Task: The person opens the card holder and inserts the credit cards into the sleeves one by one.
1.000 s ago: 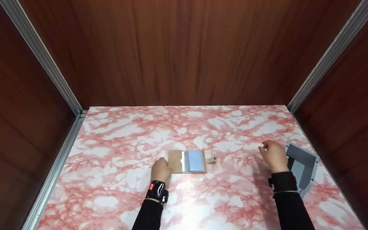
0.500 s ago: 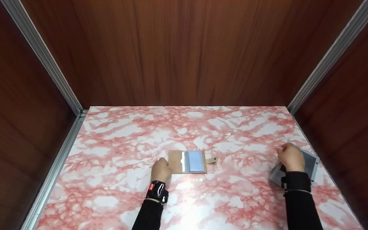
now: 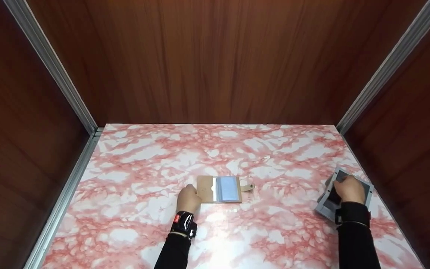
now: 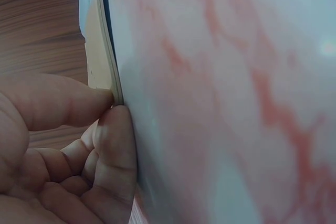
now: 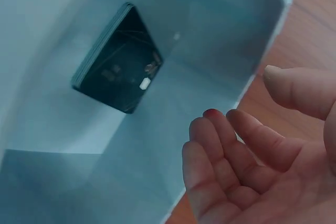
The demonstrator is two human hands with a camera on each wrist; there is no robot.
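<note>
A tan card holder (image 3: 205, 189) lies spread open on the table, with clear bluish sleeves, a white card edge and a snap strap pointing right. My left hand (image 3: 187, 199) pinches its left cover at the near corner; in the left wrist view the thumb and index finger meet at the tan edge (image 4: 101, 56). My right hand (image 3: 351, 190) is over the grey bin (image 3: 324, 211) at the right. In the right wrist view, a small stack of dark, glossy cards (image 5: 119, 59) leans inside the bin. The right fingers (image 5: 207, 169) are loosely bent, apart from the cards.
Red-and-white marbled table (image 3: 155, 157) spreads beneath everything. Dark wood panels (image 3: 215, 63) stand at the back and both sides, with metal rails (image 3: 383, 63) at the corners. The bin sits near the table's right edge.
My right hand has moved right, from beside the bin to over its opening. The left hand and the card holder have stayed in place.
</note>
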